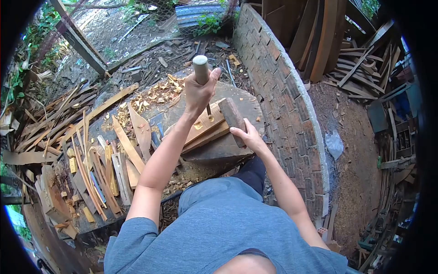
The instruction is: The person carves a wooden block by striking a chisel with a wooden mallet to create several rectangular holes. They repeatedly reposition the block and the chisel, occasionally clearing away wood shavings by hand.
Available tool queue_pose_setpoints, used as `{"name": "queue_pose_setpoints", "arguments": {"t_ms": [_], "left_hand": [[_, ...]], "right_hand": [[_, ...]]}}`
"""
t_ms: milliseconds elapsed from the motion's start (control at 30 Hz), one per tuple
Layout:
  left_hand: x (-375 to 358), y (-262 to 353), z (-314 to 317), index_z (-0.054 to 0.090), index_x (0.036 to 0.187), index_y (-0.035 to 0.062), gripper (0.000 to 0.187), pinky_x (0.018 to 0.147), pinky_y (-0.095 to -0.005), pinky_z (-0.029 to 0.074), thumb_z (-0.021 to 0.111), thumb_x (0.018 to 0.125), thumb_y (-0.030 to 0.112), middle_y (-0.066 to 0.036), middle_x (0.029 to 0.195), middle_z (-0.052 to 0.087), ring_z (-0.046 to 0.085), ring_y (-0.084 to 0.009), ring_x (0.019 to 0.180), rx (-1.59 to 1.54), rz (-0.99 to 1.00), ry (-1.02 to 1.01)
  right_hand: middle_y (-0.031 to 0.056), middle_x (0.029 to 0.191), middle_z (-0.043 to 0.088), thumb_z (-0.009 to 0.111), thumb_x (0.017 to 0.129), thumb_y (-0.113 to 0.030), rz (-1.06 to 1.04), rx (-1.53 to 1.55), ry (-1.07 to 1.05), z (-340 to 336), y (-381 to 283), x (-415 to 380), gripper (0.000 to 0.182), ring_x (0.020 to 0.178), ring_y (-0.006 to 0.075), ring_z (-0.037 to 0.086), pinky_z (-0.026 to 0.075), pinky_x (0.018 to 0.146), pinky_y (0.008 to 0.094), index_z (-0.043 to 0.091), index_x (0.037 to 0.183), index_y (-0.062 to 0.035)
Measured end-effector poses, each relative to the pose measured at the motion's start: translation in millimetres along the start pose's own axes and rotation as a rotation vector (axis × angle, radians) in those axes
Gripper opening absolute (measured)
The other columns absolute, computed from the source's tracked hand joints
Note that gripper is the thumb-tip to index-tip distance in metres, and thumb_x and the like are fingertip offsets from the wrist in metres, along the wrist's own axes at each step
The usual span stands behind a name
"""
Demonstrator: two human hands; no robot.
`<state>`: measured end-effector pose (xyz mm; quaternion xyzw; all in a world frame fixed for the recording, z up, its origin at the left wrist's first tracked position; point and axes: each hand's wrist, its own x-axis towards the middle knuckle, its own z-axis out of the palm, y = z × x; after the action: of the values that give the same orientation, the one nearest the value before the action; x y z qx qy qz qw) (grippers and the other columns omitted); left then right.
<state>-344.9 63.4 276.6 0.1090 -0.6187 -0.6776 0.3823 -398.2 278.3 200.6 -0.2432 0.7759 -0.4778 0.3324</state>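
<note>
My left hand point(199, 92) grips the round wooden handle of a chisel point(201, 69), held upright with its thin metal shank set on a pale wooden piece point(204, 129). That piece lies on a large tree-stump block point(237, 148). My right hand point(244, 135) holds a dark rectangular wooden mallet point(232, 114), which sits just right of the chisel shank, above the wooden piece.
Wood chips point(153, 96) and several curved offcuts point(112, 164) cover the ground to the left. A curved brick wall point(283, 100) runs along the right, with stacked planks point(319, 32) behind it. My bent knee in blue trousers point(214, 196) is below the stump.
</note>
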Motion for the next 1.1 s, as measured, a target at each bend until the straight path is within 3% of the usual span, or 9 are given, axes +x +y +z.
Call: {"name": "queue_pose_setpoints", "arguments": {"t_ms": [167, 300, 600, 700, 767, 800, 900, 1000, 1100], "left_hand": [[-3, -11, 2, 0.054, 0.06, 0.0086, 0.038, 0.04, -0.0222, 0.032, 0.069, 0.093, 0.021, 0.005, 0.051, 0.05, 0.046, -0.0029, 0.043, -0.035, -0.035, 0.08], [-1, -19, -2, 0.057, 0.074, 0.0065, 0.024, 0.038, -0.0207, 0.035, 0.069, 0.093, 0.016, 0.005, 0.057, 0.051, 0.047, -0.0033, 0.043, -0.037, -0.021, 0.078], [5, -27, -3, 0.059, 0.077, 0.0056, 0.02, 0.038, -0.0209, 0.036, 0.069, 0.092, 0.015, 0.004, 0.056, 0.051, 0.046, -0.0032, 0.043, 0.006, 0.031, 0.109], [4, -26, -2, 0.058, 0.078, 0.006, 0.02, 0.037, -0.0209, 0.036, 0.069, 0.092, 0.016, 0.004, 0.055, 0.05, 0.046, -0.0032, 0.042, -0.051, 0.003, 0.151], [6, -31, -3, 0.057, 0.078, 0.0064, 0.021, 0.037, -0.0208, 0.036, 0.07, 0.092, 0.016, 0.004, 0.054, 0.05, 0.046, -0.0031, 0.042, -0.018, 0.021, 0.151], [5, -34, -4, 0.057, 0.077, 0.0068, 0.022, 0.037, -0.0206, 0.036, 0.07, 0.092, 0.017, 0.004, 0.053, 0.05, 0.045, -0.003, 0.042, 0.011, 0.033, 0.143], [1, -33, 1, 0.053, 0.063, 0.0064, 0.036, 0.046, -0.0241, 0.033, 0.071, 0.091, 0.02, 0.005, 0.054, 0.05, 0.042, -0.0033, 0.05, 0.08, 0.046, 0.187], [-3, -29, 8, 0.054, 0.065, 0.0059, 0.034, 0.048, -0.0242, 0.036, 0.072, 0.09, 0.018, 0.005, 0.055, 0.05, 0.043, -0.0036, 0.051, 0.075, 0.043, 0.156], [-6, -34, 12, 0.054, 0.067, 0.0056, 0.031, 0.05, -0.0247, 0.038, 0.072, 0.09, 0.017, 0.004, 0.057, 0.052, 0.045, -0.0039, 0.053, 0.075, 0.08, 0.169]], "right_hand": [[0.0144, 0.1, 0.062, 0.069, 0.083, -0.048, 0.035, -0.01, -0.038, -2, -6, -2, 0.064, 0.081, 0.0191, 0.061, 0.05, 0.061, 0.0317, 0.05, 0.122, -0.0013], [0.0149, 0.101, 0.062, 0.069, 0.083, -0.049, -0.006, -0.031, -0.004, -1, -4, -3, 0.065, 0.08, 0.0196, 0.062, 0.05, 0.061, 0.032, 0.05, 0.123, -0.0012], [0.0202, 0.116, 0.061, 0.069, 0.083, -0.051, -0.002, -0.038, -0.037, -3, 5, 2, 0.074, 0.104, 0.0263, 0.061, 0.05, 0.083, 0.0371, 0.047, 0.128, 0.0029], [0.0175, 0.106, 0.063, 0.068, 0.084, -0.049, -0.096, -0.045, -0.031, -9, -5, 6, 0.07, 0.09, 0.0229, 0.063, 0.052, 0.071, 0.0349, 0.049, 0.126, 0.0039], [0.0126, 0.093, 0.063, 0.067, 0.085, -0.047, 0.192, -0.012, -0.089, -23, -41, 7, 0.066, 0.072, 0.0174, 0.061, 0.049, 0.057, 0.0318, 0.05, 0.125, 0.0038], [0.0074, 0.084, 0.06, 0.066, 0.085, -0.045, 0.015, 0.052, -0.009, -25, -49, 12, 0.066, 0.059, 0.0129, 0.056, 0.042, 0.047, 0.0291, 0.05, 0.126, 0.0034], [0.0157, 0.107, 0.063, 0.068, 0.083, -0.044, -0.328, 0.108, 0.117, -41, -146, -2, 0.069, 0.099, 0.0196, 0.061, 0.049, 0.085, 0.0322, 0.051, 0.126, 0.007], [0.0137, 0.093, 0.066, 0.07, 0.083, -0.041, -0.777, 0.009, 0.219, -43, -216, -18, 0.052, 0.086, 0.0212, 0.065, 0.051, 0.077, 0.0332, 0.054, 0.115, -0.0021], [0.0138, 0.082, 0.068, 0.069, 0.082, -0.042, -0.613, -0.607, 0.187, -40, -225, -17, 0.049, 0.075, 0.0272, 0.069, 0.053, 0.07, 0.0383, 0.053, 0.109, -0.0048]]}}
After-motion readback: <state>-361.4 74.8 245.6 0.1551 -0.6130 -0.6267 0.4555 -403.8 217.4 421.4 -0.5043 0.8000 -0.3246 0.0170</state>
